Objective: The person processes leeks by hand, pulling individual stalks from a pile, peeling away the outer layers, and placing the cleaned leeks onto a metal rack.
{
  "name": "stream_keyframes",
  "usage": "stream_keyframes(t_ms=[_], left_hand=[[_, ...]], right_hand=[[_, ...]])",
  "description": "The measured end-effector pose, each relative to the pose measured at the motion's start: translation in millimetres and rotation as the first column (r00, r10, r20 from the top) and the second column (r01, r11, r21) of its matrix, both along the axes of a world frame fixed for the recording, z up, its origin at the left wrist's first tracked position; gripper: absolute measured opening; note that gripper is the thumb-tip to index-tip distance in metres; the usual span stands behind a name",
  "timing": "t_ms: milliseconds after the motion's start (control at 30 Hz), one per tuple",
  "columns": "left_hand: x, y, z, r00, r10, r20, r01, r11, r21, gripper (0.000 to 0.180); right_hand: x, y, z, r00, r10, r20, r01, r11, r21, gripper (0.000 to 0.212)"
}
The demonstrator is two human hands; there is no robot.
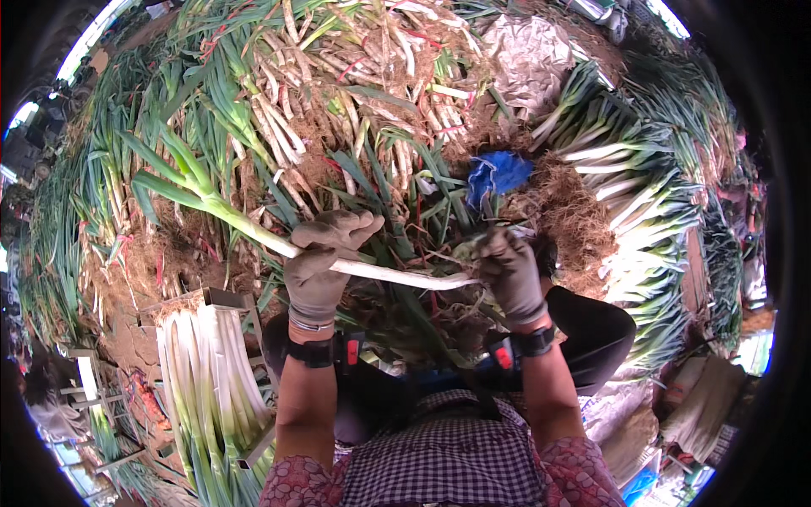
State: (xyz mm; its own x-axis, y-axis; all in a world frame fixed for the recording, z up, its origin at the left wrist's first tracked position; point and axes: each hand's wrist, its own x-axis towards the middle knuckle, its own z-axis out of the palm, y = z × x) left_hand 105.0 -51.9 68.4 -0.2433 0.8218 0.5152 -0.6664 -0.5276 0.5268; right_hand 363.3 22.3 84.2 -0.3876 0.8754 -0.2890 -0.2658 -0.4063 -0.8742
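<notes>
We see single leek (263, 236) held aslant above person's lap, green leaves toward upper left, white root end toward right. Gloved left hand (321, 269) closed around its shaft. Gloved right hand (513, 275) at root end, fingers curled; we cannot tell whether they grip it. Beyond right hand: blue scrap (500, 174), brown root mass (576, 207). Farther out we note leek heap (279, 110) above, white-stemmed leek row (646, 224) at right, leek bundle (209, 372) in metal frame (226, 297) at lower left.
</notes>
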Motion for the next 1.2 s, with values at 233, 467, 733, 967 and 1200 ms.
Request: stream_keyframes(t_ms=[233,467,733,967,1200], left_hand=[[2,3,6,1.000,-0.017,0.018,0.016,0.999,0.031,0.026],[-1,5,3,0.997,-0.053,0.057,0.048,0.995,0.085,0.029],[-3,6,20,0.981,-0.169,0.094,0.167,0.985,0.035,0.042],[-21,8,-4,0.946,0.114,0.303,-0.062,0.983,-0.176,0.033],[-19,11,-9,0.952,0.154,0.263,-0.126,0.985,-0.118,0.028]], right_hand=[[46,12,-8,0.945,-0.146,0.294,0.054,0.953,0.300,0.024],[-12,-6,8,0.826,-0.110,0.553,-0.424,0.525,0.737,0.024],[-60,-29,14,0.800,0.164,0.578,-0.538,0.622,0.568,0.028],[-55,-26,-7,0.812,0.024,0.584,-0.494,0.563,0.663,0.019],[-45,-18,26,0.993,-0.120,0.009,0.110,0.939,0.324,0.019]])
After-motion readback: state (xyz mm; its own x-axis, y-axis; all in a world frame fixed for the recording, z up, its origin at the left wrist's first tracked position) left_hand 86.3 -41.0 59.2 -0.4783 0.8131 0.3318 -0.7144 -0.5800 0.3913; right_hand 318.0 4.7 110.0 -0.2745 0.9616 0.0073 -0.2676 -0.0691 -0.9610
